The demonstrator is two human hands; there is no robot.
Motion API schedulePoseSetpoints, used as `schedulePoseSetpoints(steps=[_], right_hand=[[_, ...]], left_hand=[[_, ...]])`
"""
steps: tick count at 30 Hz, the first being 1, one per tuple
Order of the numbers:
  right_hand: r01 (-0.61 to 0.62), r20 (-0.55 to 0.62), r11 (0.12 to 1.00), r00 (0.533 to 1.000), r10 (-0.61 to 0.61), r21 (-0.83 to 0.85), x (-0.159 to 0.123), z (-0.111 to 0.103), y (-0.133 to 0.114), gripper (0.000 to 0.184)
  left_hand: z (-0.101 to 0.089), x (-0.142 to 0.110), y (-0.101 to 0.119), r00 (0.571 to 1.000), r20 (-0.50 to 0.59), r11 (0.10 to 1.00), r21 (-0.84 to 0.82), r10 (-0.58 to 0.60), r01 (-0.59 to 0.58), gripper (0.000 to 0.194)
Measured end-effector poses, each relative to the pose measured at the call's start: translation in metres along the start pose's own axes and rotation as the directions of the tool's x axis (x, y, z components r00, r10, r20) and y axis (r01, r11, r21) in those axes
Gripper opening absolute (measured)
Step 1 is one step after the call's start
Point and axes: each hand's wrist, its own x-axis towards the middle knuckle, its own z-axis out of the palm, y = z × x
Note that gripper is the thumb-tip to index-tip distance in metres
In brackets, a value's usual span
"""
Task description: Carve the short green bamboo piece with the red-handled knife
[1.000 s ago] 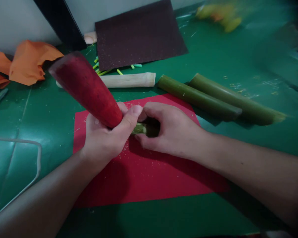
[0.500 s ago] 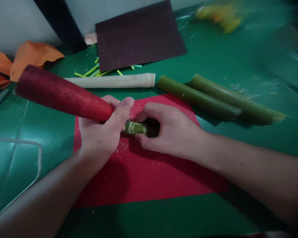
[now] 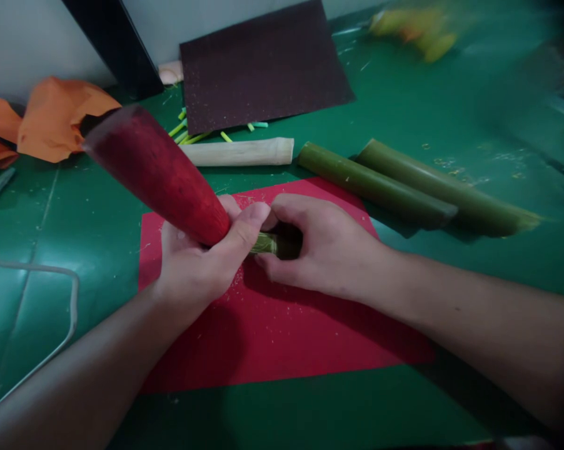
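My left hand point(image 3: 202, 262) is closed around the lower end of a thick red wooden handle point(image 3: 164, 178), which leans up and to the left. Whatever lies at the handle's lower end is hidden by my fingers. On the red sheet point(image 3: 282, 344), my right hand point(image 3: 324, 244) grips a short green bamboo piece point(image 3: 266, 244), thumb and fingers on opposite sides. Pale lines are scratched into the bamboo's skin. My left thumb reaches over the bamboo, close to my right fingertips, and covers part of the marks. Fine shavings are scattered over the sheet.
Two green bamboo tubes point(image 3: 380, 184) lie at the right, beside a pale bamboo stick point(image 3: 244, 152). Behind are a dark brown sheet point(image 3: 263, 69), bits of yellow-green strips point(image 3: 177, 129) and a black post point(image 3: 117, 50). Orange paper point(image 3: 57, 119) and a thin cable point(image 3: 75, 300) are at left.
My left hand has moved right along the bamboo, covering more of the scratched marks. The red handle has swung to a steeper angle. My right hand has stayed in place.
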Motion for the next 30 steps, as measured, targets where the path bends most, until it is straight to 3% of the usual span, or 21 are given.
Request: schedulePoseSetpoints(steps=[11, 20, 25, 30], right_hand=[[0.003, -0.018, 1.000, 1.000, -0.003, -0.005, -0.0002, 0.0004, 0.0010, 0.013], [-0.003, -0.016, 1.000, 1.000, 0.003, 0.005, 0.0003, 0.0004, 0.0011, 0.017], [-0.006, -0.015, 1.000, 1.000, 0.006, 0.014, 0.0001, 0.0007, 0.0008, 0.015], [0.001, -0.011, 1.000, 1.000, -0.001, 0.010, 0.0000, 0.0003, 0.0015, 0.013]], left_hand=[[0.0002, 0.0016, -0.0068, 0.993, -0.023, 0.993, 0.004, 0.117, -0.117, 0.035], [0.0006, 0.0012, -0.0103, 0.985, -0.171, 1.000, 0.000, 0.028, -0.029, 0.030], [-0.0006, 0.0010, -0.0073, 0.997, -0.073, 0.996, -0.083, 0.025, -0.031, 0.039], [-0.0005, 0.0011, -0.0047, 0.997, -0.006, 0.997, -0.040, 0.073, -0.073, 0.042]])
